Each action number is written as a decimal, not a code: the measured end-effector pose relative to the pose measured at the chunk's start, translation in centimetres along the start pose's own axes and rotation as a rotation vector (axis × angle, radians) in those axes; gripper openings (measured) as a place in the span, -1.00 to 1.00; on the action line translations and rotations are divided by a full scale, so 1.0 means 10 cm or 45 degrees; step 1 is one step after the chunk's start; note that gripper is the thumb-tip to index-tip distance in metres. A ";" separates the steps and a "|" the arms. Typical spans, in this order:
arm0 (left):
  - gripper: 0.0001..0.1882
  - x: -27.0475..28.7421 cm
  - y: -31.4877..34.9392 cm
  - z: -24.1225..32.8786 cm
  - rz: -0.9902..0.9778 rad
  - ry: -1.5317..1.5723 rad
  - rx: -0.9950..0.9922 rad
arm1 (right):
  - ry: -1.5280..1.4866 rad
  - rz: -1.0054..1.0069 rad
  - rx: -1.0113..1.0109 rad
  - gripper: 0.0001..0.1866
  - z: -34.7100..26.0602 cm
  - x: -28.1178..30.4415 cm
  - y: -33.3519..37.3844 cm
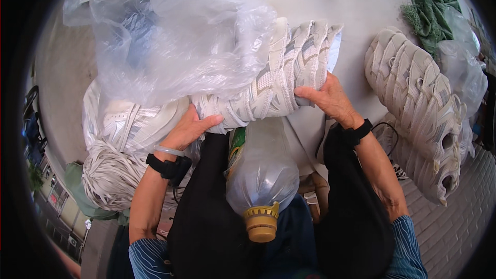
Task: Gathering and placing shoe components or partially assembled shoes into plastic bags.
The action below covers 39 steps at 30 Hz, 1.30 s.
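Outdoor workspace: grey brick paving (445,227)

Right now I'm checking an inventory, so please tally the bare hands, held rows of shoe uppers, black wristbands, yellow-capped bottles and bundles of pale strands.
Left hand and right hand: 2
Held row of pale shoe uppers: 1
Black wristbands: 2
Yellow-capped clear bottle: 1
Bundle of pale strands: 1
Total: 7

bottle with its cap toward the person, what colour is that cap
The cap is a golden yellow-brown; it shows best in the head view.
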<state>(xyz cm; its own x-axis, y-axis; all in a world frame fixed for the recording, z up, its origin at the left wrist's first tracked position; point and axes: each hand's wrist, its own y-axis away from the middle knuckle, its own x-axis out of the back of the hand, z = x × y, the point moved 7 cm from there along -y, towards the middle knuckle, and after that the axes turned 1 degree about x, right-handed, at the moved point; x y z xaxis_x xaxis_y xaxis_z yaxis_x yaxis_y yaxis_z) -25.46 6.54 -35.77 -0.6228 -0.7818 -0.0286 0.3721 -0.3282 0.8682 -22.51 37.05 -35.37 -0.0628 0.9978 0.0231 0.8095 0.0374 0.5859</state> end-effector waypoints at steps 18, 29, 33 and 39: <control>-0.31 0.06 0.12 -0.09 0.195 0.209 0.002 | 0.049 -0.115 -0.038 -0.77 -0.74 -0.15 0.31; -0.35 0.12 0.11 -0.10 0.215 0.169 0.063 | 0.409 -0.454 0.118 -0.72 -0.33 -0.75 0.25; -0.34 0.09 0.09 -0.07 0.245 0.164 0.032 | 0.463 -0.370 0.101 -0.72 -0.44 -0.72 0.30; -0.27 0.06 -0.02 -0.02 0.172 -0.079 -0.023 | 0.467 -0.426 0.129 -0.64 -0.45 -0.82 0.35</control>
<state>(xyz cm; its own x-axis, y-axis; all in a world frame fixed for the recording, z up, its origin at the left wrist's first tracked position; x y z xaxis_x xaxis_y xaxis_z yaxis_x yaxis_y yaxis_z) -25.77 6.02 -36.04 -0.6075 -0.7853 0.1189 0.4675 -0.2325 0.8529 -21.77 28.79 -29.86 -0.5149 0.8456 0.1412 0.7612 0.3752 0.5290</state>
